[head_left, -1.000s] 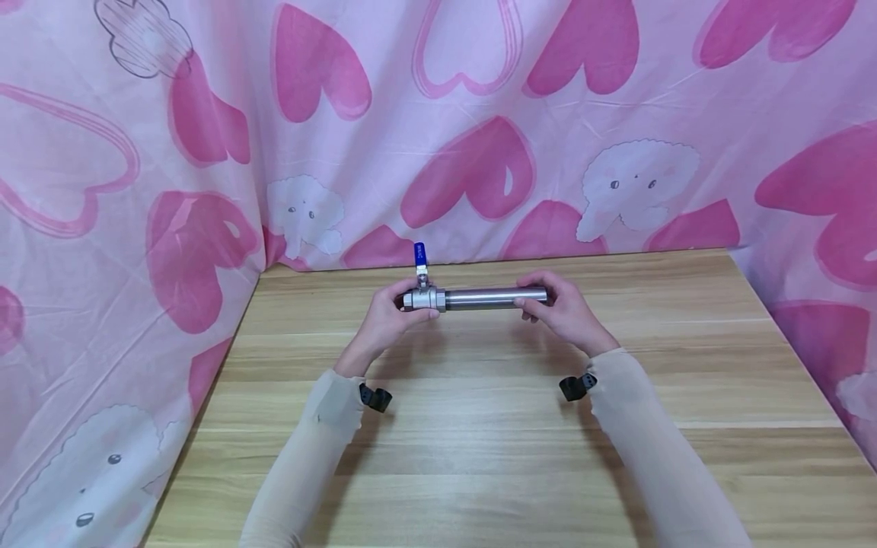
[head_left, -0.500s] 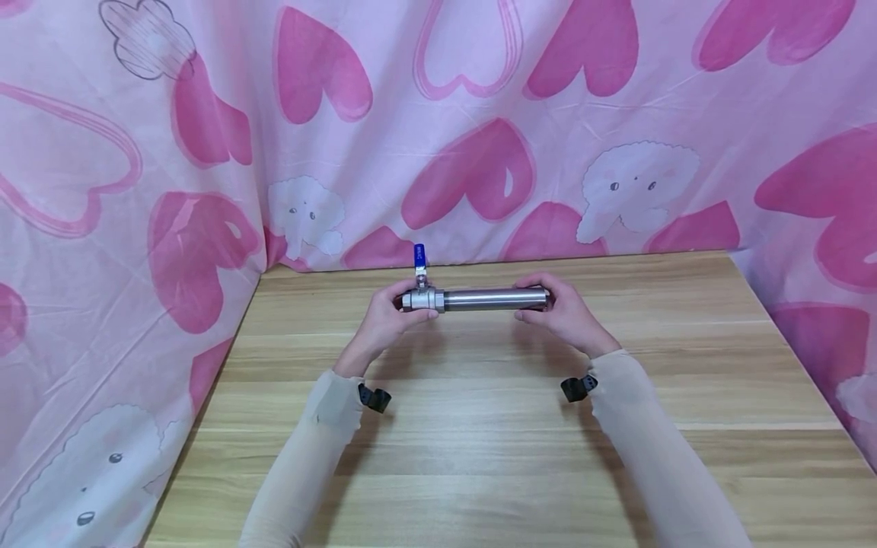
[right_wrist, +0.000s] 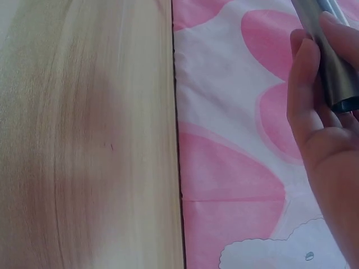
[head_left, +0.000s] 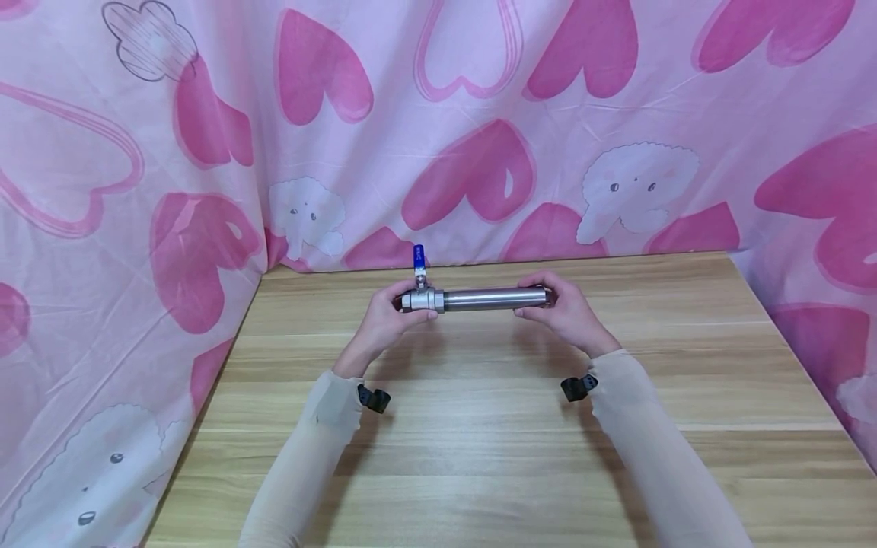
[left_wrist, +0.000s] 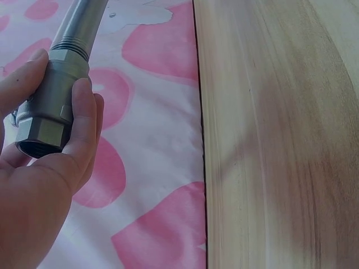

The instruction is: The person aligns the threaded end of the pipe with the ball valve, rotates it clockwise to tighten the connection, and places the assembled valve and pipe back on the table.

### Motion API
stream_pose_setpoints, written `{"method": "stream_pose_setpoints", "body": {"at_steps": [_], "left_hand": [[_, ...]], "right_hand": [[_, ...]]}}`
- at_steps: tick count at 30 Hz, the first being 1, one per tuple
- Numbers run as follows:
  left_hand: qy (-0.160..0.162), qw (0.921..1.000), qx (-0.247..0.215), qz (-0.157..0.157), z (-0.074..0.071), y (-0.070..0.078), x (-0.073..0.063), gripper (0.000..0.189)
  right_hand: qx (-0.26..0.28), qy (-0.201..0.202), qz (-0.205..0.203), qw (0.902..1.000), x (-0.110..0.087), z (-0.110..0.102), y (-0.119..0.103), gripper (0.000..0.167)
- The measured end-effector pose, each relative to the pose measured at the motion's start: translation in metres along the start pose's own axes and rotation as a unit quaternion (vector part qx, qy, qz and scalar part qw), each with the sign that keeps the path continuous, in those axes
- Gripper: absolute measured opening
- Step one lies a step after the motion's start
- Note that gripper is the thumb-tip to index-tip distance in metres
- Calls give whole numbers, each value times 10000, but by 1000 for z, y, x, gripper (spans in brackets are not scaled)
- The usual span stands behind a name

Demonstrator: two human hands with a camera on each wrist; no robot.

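Item: steel pipe [head_left: 489, 299], smooth and cylindrical, held roughly level above the wood-grain table [head_left: 445, 464]; landmark for the entries below.

Fitted at the pipe's left end: ball valve [head_left: 420, 300], metal, with hexagonal sections. A short run of threads [left_wrist: 68, 47] shows where the pipe meets it. The valve's outer end is an open hexagonal mouth, dark inside.

Attached to the valve: blue lever handle [head_left: 419, 257], with pale lettering too small to read, extending from the pipe's line toward the backdrop.

Left hand [head_left: 384, 316]: at the pipe's left end, gripping the valve, thumb on the near side and fingers on the opposite side; the valve sits between them.

Right hand [head_left: 570, 316]: at the pipe's right end, gripping it between thumb and fingers. The pipe's open end [right_wrist: 345, 105] lies within this grasp, dark inside. The middle length of pipe spans the gap between the two hands, untouched.

Sleeves [head_left: 301, 464], two, pale beige: on the near side of the pipe.

Wrist cameras [head_left: 374, 398], two, black: one at each cuff, nearer the person than the pipe.

Cloth backdrop [head_left: 473, 76], pink with hearts and white fluffy animals: beyond the pipe and to both sides.
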State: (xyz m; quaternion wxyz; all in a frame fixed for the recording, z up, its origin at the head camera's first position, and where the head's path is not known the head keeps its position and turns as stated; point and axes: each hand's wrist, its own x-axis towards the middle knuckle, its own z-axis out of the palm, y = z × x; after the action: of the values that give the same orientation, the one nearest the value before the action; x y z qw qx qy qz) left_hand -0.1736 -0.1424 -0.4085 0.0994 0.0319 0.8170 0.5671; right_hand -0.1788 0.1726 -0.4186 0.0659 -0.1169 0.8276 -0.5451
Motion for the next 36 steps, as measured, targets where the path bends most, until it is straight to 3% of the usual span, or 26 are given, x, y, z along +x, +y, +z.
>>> {"method": "stream_pose_setpoints", "body": {"at_steps": [14,36], "left_hand": [[-50,10000,-6,81,2,1,1,57],[-98,9997,96,219,4,6,1,58]], "right_hand": [[107,49,-155,9998,-2,-3,1,44],[-367,57,-41,9993,-2,-6,1,38]]}}
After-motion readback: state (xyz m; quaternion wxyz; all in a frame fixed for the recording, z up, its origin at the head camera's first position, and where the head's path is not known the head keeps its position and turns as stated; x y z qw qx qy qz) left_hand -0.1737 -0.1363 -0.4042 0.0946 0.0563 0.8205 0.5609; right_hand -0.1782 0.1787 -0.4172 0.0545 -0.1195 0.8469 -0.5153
